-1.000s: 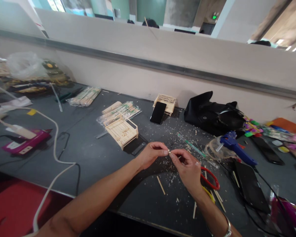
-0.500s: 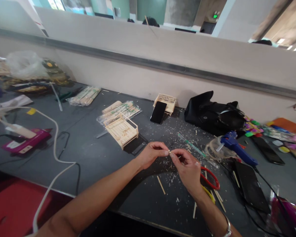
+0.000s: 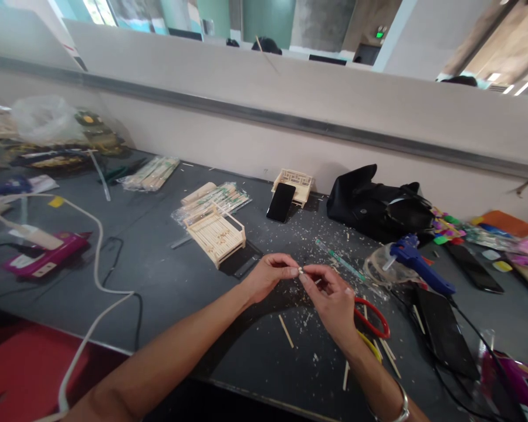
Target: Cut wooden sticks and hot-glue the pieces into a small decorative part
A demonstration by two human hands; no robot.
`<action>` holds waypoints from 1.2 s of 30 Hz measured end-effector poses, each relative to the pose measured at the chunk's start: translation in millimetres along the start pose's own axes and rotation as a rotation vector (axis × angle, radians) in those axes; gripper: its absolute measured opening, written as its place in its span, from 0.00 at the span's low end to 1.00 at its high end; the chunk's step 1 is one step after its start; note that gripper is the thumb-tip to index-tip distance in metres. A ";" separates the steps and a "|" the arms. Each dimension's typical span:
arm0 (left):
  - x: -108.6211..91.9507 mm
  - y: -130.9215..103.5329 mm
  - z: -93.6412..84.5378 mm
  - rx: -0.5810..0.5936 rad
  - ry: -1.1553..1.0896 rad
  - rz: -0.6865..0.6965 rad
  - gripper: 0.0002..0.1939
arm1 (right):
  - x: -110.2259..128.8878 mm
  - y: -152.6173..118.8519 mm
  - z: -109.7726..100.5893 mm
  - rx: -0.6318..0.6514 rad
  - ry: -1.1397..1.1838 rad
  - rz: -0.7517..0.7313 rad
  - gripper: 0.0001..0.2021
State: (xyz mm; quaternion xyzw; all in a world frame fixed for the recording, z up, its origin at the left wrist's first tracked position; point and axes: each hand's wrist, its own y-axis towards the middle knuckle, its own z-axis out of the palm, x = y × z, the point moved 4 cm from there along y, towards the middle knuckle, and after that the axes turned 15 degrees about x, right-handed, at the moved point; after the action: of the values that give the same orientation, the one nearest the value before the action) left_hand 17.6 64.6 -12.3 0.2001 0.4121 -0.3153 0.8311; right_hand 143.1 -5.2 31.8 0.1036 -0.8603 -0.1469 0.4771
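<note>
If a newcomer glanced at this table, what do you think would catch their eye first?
Probably the left hand and right hand, meeting near the middle of the view and pinching a tiny pale piece between their fingertips. Next might come the blue glue gun on the table to their right, and the small wooden model to their left, with its slatted top.

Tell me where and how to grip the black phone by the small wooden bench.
Probably best to pinch the phone across its two long edges, on the lower half, from the near side and above. It appears to lean back, and the small wooden bench sits behind its upper part, while the lower edges show free on both sides.
</note>
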 end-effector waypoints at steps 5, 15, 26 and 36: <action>2.6 -0.2 -1.0 0.004 0.007 -0.003 0.17 | 4.8 1.0 -0.7 0.011 -0.021 -0.027 0.05; -1.4 -0.8 -4.0 -0.016 0.079 -0.024 0.19 | 0.5 3.0 -4.0 -0.013 -0.123 -0.115 0.05; -1.5 -0.9 -3.3 0.039 0.229 -0.009 0.19 | -5.8 4.2 -1.9 -0.011 -0.289 -0.236 0.06; 0.0 0.2 -7.4 0.011 0.434 0.040 0.20 | -4.2 3.5 0.2 -0.001 -0.421 -0.326 0.08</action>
State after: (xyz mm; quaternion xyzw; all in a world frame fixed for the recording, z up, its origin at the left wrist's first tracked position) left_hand 13.6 69.1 -16.6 0.2761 0.5757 -0.2505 0.7278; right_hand 145.0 -0.6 29.6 0.2078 -0.9125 -0.2407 0.2575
